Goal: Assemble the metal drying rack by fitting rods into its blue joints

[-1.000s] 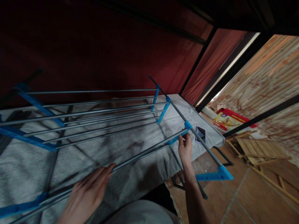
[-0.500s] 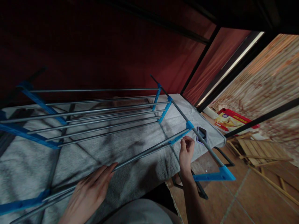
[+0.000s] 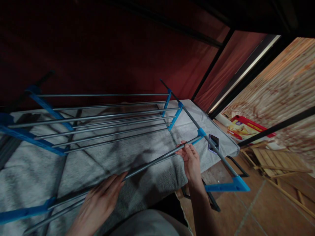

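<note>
At 7 o'clock the left hand [image 3: 98, 203] lies flat on the near rail [image 3: 152, 162] of a drying rack [image 3: 110, 115]. Its fingers are out straight and close together. It is blurry, so I cannot tell if the thumb hooks under.

The rack lies on its side across the middle, with grey rails and blue ends. The near rail runs from 8 o'clock up to a blue joint [image 3: 200, 132] at 3 o'clock.

Just below that joint, the right hand [image 3: 190, 160] looks to be pinching the same rail between thumb and fingers.

So the step in hand is getting hold of this rail at two spots. Moving it would call for the left hand to close too, and for both hands to pull evenly.

The rack rests on a grey cloth [image 3: 81, 164]. A small dark thing [image 3: 213, 142], maybe a phone, sits near its right edge. At 12 o'clock is a dark red wall [image 3: 110, 49]. At 3 o'clock a red box [image 3: 243, 127] and wooden slats [image 3: 275, 159] lie on a tiled floor [image 3: 258, 213].
</note>
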Motion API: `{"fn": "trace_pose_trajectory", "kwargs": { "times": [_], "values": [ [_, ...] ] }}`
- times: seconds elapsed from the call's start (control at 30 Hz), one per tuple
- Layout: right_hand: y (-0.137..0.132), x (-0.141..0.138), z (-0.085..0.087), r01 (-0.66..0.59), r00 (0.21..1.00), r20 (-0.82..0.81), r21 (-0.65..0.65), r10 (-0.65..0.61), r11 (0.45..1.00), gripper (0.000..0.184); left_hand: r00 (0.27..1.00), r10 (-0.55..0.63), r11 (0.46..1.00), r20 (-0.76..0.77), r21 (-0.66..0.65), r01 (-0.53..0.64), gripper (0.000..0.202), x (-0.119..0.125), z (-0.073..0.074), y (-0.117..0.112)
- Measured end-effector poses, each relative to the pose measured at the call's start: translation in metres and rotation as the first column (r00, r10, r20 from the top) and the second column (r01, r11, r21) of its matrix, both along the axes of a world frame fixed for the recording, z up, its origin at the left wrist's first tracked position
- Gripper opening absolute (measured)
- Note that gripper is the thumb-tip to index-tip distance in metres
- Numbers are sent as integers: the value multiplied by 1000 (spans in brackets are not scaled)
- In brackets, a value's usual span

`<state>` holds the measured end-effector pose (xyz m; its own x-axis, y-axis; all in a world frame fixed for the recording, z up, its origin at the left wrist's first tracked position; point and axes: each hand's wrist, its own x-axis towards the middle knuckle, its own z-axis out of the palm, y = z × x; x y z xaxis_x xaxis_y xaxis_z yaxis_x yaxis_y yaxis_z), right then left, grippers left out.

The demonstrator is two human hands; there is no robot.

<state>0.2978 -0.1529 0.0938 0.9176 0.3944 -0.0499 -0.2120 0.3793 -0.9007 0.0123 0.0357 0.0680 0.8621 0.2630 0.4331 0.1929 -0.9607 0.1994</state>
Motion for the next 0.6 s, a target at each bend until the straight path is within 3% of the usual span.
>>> {"fn": "trace_pose_trajectory", "kwargs": {
  "times": [0.3, 0.6],
  "values": [
    [0, 0, 5, -22, 996, -80, 28, 24, 999, 37, 999, 2, 1000, 41, 16, -2, 46, 1, 6, 0],
    [1, 0, 8, -53, 990, -123, 85, 64, 995, 32, 995, -39, 990, 94, 142, 25, 47, 1, 24, 0]
  ]
}}
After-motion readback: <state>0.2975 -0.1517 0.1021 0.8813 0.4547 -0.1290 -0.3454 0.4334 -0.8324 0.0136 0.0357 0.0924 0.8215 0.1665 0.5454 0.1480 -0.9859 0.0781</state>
